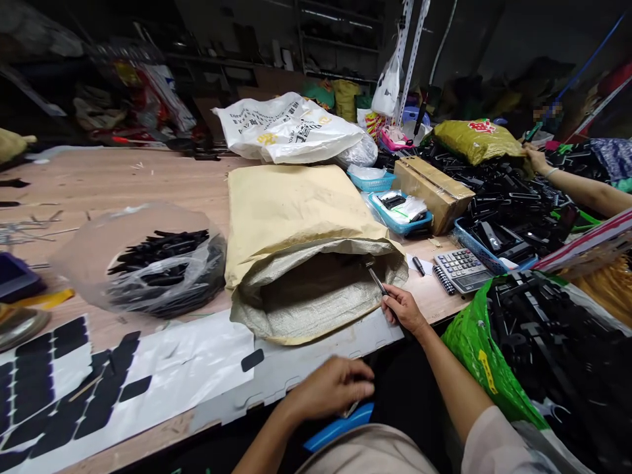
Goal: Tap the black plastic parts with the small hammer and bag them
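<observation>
My right hand point(405, 309) is closed on the near end of a slim dark piece point(378, 280), rod-like with a wider end. It slants into the gaping mouth of a tan paper sack point(301, 204) with a silvery woven lining. That hand is at the sack's right front edge. Over my lap, just below the table edge, my left hand point(338, 385) has curled fingers. Something small and shiny shows under them, but I cannot make it out. Left of the sack, a clear plastic bag point(162, 283) holds a bundle of thin black pieces.
A green bag of black parts point(474, 329) stands at my right. Behind it are a calculator point(461, 268), blue baskets point(402, 220) and a cardboard box point(434, 191). Black stickers point(72, 336) lie front left. Another person's hand point(538, 161) touches a yellow sack point(476, 141).
</observation>
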{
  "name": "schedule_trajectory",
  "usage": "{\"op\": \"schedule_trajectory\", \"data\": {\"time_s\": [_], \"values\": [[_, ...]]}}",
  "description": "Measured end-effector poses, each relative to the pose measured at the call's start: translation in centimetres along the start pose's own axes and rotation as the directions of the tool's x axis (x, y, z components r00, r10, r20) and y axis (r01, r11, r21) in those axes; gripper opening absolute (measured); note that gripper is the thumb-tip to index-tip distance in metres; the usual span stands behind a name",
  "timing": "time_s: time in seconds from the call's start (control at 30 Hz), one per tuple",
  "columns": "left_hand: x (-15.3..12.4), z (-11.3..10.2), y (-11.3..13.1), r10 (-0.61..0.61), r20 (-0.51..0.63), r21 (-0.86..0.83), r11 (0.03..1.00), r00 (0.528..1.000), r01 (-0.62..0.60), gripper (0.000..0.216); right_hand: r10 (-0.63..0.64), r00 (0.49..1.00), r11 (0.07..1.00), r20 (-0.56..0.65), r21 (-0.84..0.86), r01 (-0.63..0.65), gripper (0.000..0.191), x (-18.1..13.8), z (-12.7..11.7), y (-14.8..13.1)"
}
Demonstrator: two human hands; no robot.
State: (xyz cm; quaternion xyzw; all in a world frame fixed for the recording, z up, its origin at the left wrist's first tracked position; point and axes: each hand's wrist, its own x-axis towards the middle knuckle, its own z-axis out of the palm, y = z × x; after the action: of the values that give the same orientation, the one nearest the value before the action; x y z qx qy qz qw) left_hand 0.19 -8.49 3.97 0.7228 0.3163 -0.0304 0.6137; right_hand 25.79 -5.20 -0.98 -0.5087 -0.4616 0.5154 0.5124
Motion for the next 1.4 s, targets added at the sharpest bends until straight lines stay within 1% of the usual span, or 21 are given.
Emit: {"op": "schedule_trajectory", "data": {"time_s": [0.03,0.07,0.1,0.13,0.17,0.2,0.23,0.27,0.33,0.4,0.47,0.6,0.7,0.77,0.83,0.93,1.0,1.07,1.13,1.23,1.4], "values": [[1.2,-1.8,1.2,0.051,-0.106,0.000,0.999,0.993,-0.051,0.048,-0.013,1.000,1.000,-0.019,0.012,0.013,0.044,0.0,0.0,0.0],[2.7,-3.7,2.0,0.091,-0.278,0.051,0.996,0.956,-0.080,0.046,-0.024,0.999,0.999,-0.038,0.024,0.025,0.044,0.0,0.0,0.1],[4.5,-5.7,2.5,0.124,-0.484,0.130,0.989,0.866,-0.069,0.044,-0.033,0.998,0.999,-0.056,0.036,0.035,0.044,0.0,-0.1,0.1],[6.4,-7.5,2.7,0.137,-0.643,0.200,0.980,0.753,-0.007,0.041,-0.038,0.997,0.998,-0.068,0.045,0.041,0.044,0.0,-0.1,0.2],[8.4,-9.2,2.7,0.117,-0.749,0.224,0.971,0.652,0.083,0.040,-0.038,0.996,0.998,-0.076,0.052,0.042,0.044,0.1,-0.1,0.2],[10.3,-10.7,2.5,0.077,-0.790,0.214,0.964,0.608,0.156,0.039,-0.036,0.996,0.998,-0.078,0.056,0.040,0.044,0.1,-0.1,0.3],[12.0,-11.8,2.3,0.061,-0.806,0.214,0.958,0.589,0.193,0.038,-0.033,0.996,0.998,-0.077,0.058,0.037,0.044,0.2,0.0,0.4],[13.5,-12.7,2.1,0.051,-0.806,0.216,0.953,0.589,0.213,0.037,-0.031,0.997,0.998,-0.073,0.060,0.035,0.043,0.2,0.0,0.4],[15.3,-13.6,1.6,0.081,-0.785,0.251,0.948,0.614,0.196,0.033,-0.033,0.997,0.997,-0.069,0.068,0.038,0.044,0.3,0.1,0.5],[15.6,-13.8,1.2,0.115,-0.767,0.283,0.944,0.631,0.171,0.032,-0.035,0.996,0.996,-0.078,0.079,0.041,0.044,0.3,0.1,0.5],[14.5,-13.6,0.6,0.101,-0.760,0.276,0.944,0.642,0.178,0.033,-0.032,0.996,0.995,-0.084,0.086,0.039,0.044,0.3,0.2,0.4],[10.1,-12.3,-1.4,0.024,-0.754,0.213,0.954,0.657,0.210,0.035,-0.024,0.996,0.995,-0.081,0.091,0.031,0.045,0.2,0.1,0.2],[7.6,-10.5,-3.0,0.052,-0.727,0.183,0.975,0.684,0.121,0.029,-0.017,0.998,0.995,-0.061,0.095,0.023,0.051,0.1,0.0,0.0],[7.0,-9.3,-3.7,0.092,-0.731,0.199,0.977,0.676,0.082,0.026,-0.008,0.999,0.996,-0.043,0.092,0.012,0.052,0.0,0.0,0.0],[7.0,-8.5,-4.0,0.127,-0.747,0.254,0.961,0.652,0.104,0.023,0.002,1.000,0.997,-0.030,0.071,0.000,0.053,-0.2,0.0,0.0],[7.3,-8.1,-4.0,0.150,-0.752,0.310,0.940,0.642,0.143,0.021,0.009,1.000,0.999,0.004,-0.040,-0.008,0.056,-0.9,0.0,-0.2],[7.4,-8.2,-4.0,0.154,-0.750,0.308,0.942,0.643,0.134,0.021,-0.021,1.000,0.979,0.018,-0.204,0.024,0.054,-1.5,0.0,-0.7],[7.3,-8.3,-4.0,0.155,-0.746,0.293,0.950,0.647,0.111,0.022,-0.115,0.993,0.910,0.031,-0.398,0.118,0.047,-2.2,0.1,-1.5],[7.2,-8.3,-4.0,0.144,-0.741,0.274,0.956,0.655,0.100,0.022,-0.217,0.974,0.816,0.057,-0.538,0.213,0.042,-2.8,0.4,-2.3],[7.1,-8.2,-3.8,0.123,-0.739,0.254,0.961,0.662,0.105,0.021,-0.255,0.961,0.734,0.106,-0.627,0.263,0.043,-3.5,0.9,-3.0],[7.1,-8.1,-3.4,0.111,-0.741,0.242,0.964,0.662,0.109,0.025,-0.212,0.970,0.660,0.122,-0.714,0.234,0.046,-4.2,1.3,-2.6]]}}
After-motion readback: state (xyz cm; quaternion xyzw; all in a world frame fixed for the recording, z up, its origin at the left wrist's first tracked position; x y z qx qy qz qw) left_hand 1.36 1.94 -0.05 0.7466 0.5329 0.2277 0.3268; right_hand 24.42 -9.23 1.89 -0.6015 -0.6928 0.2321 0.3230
